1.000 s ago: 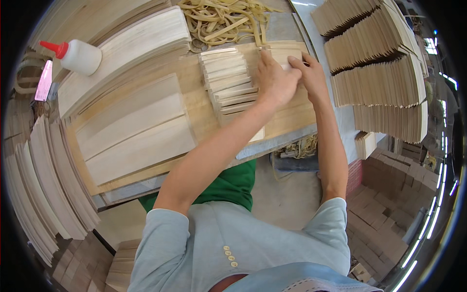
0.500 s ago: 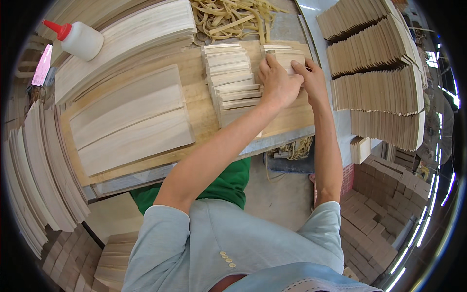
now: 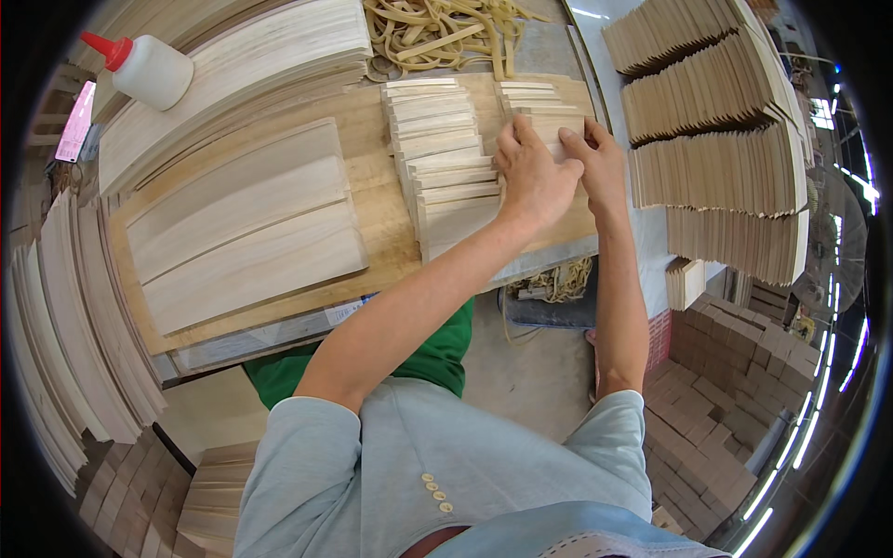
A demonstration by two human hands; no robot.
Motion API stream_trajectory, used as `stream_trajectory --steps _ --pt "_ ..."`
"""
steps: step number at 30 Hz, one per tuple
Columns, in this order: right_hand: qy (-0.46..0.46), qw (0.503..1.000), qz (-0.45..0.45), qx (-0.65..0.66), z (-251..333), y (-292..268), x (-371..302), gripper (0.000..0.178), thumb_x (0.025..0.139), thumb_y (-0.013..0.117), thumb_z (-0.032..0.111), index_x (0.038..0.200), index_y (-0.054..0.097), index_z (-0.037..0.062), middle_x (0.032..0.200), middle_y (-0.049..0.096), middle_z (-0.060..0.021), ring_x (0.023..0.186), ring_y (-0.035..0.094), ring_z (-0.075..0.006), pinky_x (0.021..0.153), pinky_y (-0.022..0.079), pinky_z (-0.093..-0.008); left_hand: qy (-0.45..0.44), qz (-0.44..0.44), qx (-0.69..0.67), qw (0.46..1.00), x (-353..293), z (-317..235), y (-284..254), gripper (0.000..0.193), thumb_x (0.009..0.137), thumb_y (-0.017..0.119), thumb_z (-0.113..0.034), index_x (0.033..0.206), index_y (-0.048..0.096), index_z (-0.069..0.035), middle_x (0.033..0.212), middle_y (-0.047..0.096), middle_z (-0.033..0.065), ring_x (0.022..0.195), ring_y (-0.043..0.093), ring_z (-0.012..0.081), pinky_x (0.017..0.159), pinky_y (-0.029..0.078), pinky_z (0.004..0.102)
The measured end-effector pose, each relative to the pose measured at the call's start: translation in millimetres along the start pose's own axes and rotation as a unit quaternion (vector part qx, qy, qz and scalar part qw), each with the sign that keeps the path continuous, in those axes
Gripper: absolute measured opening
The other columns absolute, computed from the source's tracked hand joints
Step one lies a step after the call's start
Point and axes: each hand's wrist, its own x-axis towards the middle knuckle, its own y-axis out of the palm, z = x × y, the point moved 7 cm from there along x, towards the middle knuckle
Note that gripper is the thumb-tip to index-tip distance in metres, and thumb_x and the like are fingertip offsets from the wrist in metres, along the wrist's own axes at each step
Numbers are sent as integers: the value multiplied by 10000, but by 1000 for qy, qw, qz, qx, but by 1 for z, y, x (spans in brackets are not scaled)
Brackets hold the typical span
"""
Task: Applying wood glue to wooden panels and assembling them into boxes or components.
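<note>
On the right part of a wooden board (image 3: pixel 377 200), my left hand (image 3: pixel 539 181) and my right hand (image 3: pixel 605 172) work close together over a small pale wood slat (image 3: pixel 551 130). Both hands are closed on it, the left at its left end and the right at its right end, with thumbs nearly meeting. Part of the slat is hidden by the fingers. Just beyond lies a short row of overlapping slats (image 3: pixel 528 93). Beside my left hand runs a longer overlapping row of slats (image 3: pixel 433 126).
Wide thin panels (image 3: pixel 246 232) lie on the board's left. Behind are stacked long planks (image 3: pixel 270 65), a white glue bottle (image 3: pixel 158 74) with a red cap, and a heap of tan bands (image 3: pixel 437 33). Rows of upright wood pieces (image 3: pixel 712 172) stand right. Blocks (image 3: pixel 716 391) are piled below.
Both hands have shifted slightly toward me with the slat, showing more of it beyond the fingers. The whole view has moved a little.
</note>
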Motion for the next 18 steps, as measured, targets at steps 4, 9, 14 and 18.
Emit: stream_trajectory --steps 4,9,14,18 --pt "5 999 1 -34 -15 2 7 507 809 674 237 1186 567 -85 1006 611 -135 875 567 -182 771 459 -294 -2 -31 21 999 4 4 0 972 689 713 -296 1391 181 117 1371 234 279 1258 282 446 1077 261 449" --pt "19 999 -1 -40 -24 -11 4 581 782 693 296 1201 561 -83 1118 547 -203 970 553 -262 844 453 -354 4 -27 49 998 -8 -8 1 963 708 698 -303 1393 173 125 1391 214 275 1275 271 445 1085 259 434" --pt "14 998 23 -53 -19 -18 -7 558 785 699 274 1198 567 -77 1096 562 -199 952 566 -250 839 460 -351 9 7 54 998 -24 -8 5 983 728 686 -308 1416 127 118 1387 219 271 1290 265 434 1090 255 445" --pt "19 998 -11 -53 -18 -19 -9 540 783 701 253 1188 571 -80 1096 563 -201 948 574 -248 828 466 -346 -10 16 49 999 -25 -7 8 1004 724 683 -317 1423 106 116 1399 215 276 1301 252 434 1093 247 451"
